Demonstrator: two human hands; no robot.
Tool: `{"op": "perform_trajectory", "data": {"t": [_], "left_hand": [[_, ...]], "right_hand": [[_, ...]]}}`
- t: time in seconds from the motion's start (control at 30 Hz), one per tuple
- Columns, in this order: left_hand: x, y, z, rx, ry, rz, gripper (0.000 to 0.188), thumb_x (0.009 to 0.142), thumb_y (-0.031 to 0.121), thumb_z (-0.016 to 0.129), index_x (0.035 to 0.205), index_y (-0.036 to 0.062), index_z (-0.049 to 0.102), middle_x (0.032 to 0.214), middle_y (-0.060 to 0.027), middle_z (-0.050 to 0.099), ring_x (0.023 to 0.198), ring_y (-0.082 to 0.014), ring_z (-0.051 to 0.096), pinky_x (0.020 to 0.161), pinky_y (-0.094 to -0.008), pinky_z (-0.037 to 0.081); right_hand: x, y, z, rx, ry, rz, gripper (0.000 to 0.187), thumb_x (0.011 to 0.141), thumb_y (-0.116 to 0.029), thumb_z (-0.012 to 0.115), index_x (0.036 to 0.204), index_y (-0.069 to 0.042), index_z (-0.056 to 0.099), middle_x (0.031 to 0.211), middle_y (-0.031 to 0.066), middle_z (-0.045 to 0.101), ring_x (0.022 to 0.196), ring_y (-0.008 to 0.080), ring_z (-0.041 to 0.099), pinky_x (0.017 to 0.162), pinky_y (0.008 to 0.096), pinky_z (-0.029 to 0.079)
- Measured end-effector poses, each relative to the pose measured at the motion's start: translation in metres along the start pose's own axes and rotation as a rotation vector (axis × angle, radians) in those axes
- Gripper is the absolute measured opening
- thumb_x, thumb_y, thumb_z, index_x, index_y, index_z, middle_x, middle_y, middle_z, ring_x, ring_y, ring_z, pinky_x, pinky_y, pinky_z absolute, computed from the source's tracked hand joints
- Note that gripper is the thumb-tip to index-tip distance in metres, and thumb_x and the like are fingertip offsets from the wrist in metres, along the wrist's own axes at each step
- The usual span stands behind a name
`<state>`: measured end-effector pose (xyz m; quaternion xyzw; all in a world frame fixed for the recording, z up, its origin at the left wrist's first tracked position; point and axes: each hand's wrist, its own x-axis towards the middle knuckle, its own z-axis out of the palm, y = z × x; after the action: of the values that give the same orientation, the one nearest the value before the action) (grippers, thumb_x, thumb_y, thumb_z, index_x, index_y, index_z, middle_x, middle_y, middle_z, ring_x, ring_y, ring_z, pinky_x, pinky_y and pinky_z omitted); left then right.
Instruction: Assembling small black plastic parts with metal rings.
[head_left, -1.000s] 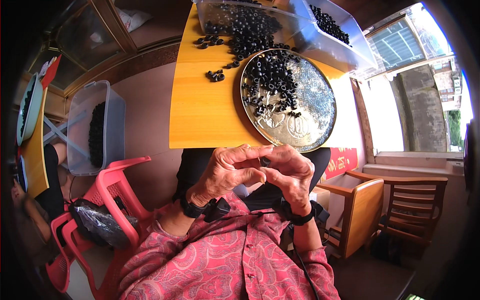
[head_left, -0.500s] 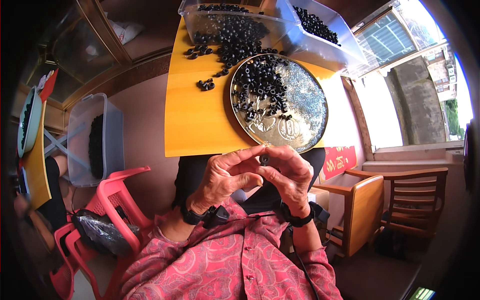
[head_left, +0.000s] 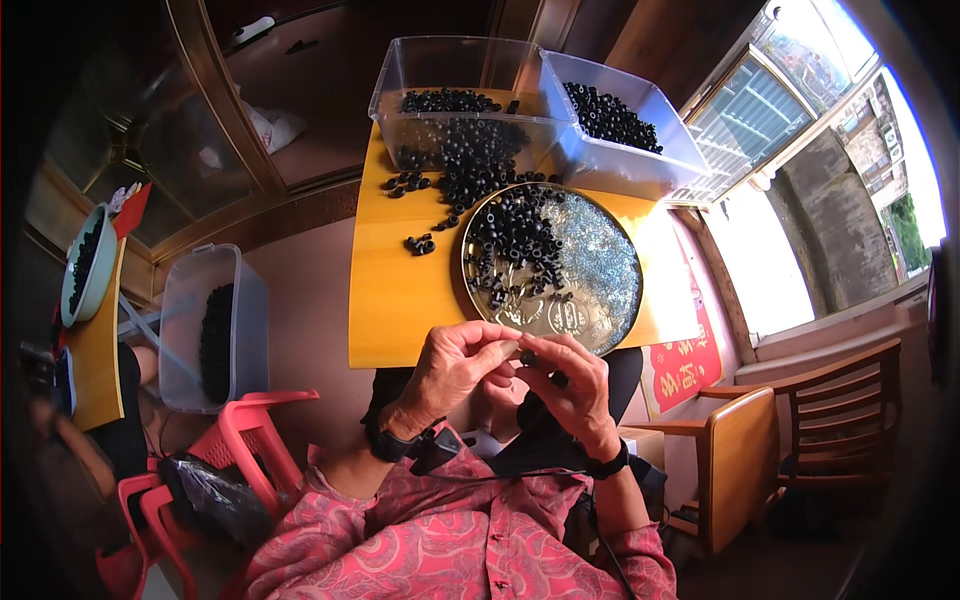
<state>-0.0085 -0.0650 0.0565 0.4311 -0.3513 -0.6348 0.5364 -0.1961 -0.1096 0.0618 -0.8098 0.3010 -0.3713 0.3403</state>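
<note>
My left hand (head_left: 458,368) and my right hand (head_left: 575,382) meet just in front of the table's near edge. The right fingers are closed round a small black ring-shaped part (head_left: 528,356), which they partly hide. Left thumb and index finger are pinched together beside it; what lies between their tips is too small to make out. Beyond the hands, a round metal tray (head_left: 572,337) rests on the yellow table. Loose black ring-shaped parts (head_left: 515,240) cover its left side, and many tiny clear glittering pieces (head_left: 598,260) cover its right.
Behind the tray stand two clear plastic bins (head_left: 400,75) (head_left: 665,175) with more black parts. Others lie loose on the yellow tabletop (head_left: 390,310). To the left are a floor bin (head_left: 250,330), a pink chair (head_left: 235,430) and another person's arm (head_left: 85,455). A wooden chair (head_left: 740,460) stands right.
My left thumb has closed against the index finger. The right hand has turned, hiding more of the black part. The whole view has shifted, so the table sits lower in it.
</note>
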Motion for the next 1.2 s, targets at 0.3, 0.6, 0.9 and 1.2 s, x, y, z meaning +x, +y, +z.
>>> {"op": "perform_trajectory", "data": {"t": [0.3, 0.6, 0.9, 1.2], "left_hand": [[0.034, -0.008, -0.001, 0.039, -0.07, -0.008, 0.027, 0.095, 0.018, 0.067, 0.116, 0.0014, 0.061, 0.091, -0.0059, 0.069, 0.072, -0.0103, 0.067, 0.066, -0.0234, 0.056], [0.044, -0.003, -0.007, -0.071, -0.072, -0.04, 0.027, 0.091, 0.011, 0.068, 0.114, -0.0003, 0.06, 0.092, -0.0072, 0.068, 0.076, -0.0139, 0.069, 0.068, -0.028, 0.058], [0.134, 0.098, -0.027, -0.105, 0.041, 0.304, 0.019, 0.092, 0.007, 0.066, 0.108, -0.0027, 0.062, 0.092, -0.0097, 0.069, 0.08, -0.0166, 0.069, 0.077, -0.0276, 0.059], [0.184, 0.101, -0.082, -0.272, 0.202, 0.453, 0.013, 0.092, 0.007, 0.067, 0.095, -0.0057, 0.064, 0.093, -0.0166, 0.068, 0.087, -0.026, 0.069, 0.085, -0.0364, 0.059]], "right_hand": [[0.007, 0.031, 0.012, 0.025, 0.224, 0.018, 0.064, 0.075, 0.002, 0.078, 0.135, -0.008, 0.056, 0.103, 0.0094, 0.073, 0.07, 0.0135, 0.068, 0.063, 0.0276, 0.055], [0.011, 0.026, 0.005, -0.094, 0.125, -0.076, 0.069, 0.081, 0.001, 0.072, 0.144, -0.008, 0.046, 0.114, 0.013, 0.07, 0.067, 0.0159, 0.068, 0.062, 0.029, 0.055], [-0.009, 0.072, 0.001, -0.209, 0.206, 0.027, 0.047, 0.082, 0.002, 0.069, 0.127, -0.005, 0.055, 0.1, 0.0131, 0.068, 0.071, 0.0227, 0.069, 0.063, 0.0328, 0.055], [-0.009, 0.075, 0.005, -0.2, 0.224, 0.046, 0.038, 0.082, 0.002, 0.068, 0.119, -0.003, 0.059, 0.095, 0.0143, 0.066, 0.075, 0.0276, 0.068, 0.065, 0.0351, 0.055]]}}
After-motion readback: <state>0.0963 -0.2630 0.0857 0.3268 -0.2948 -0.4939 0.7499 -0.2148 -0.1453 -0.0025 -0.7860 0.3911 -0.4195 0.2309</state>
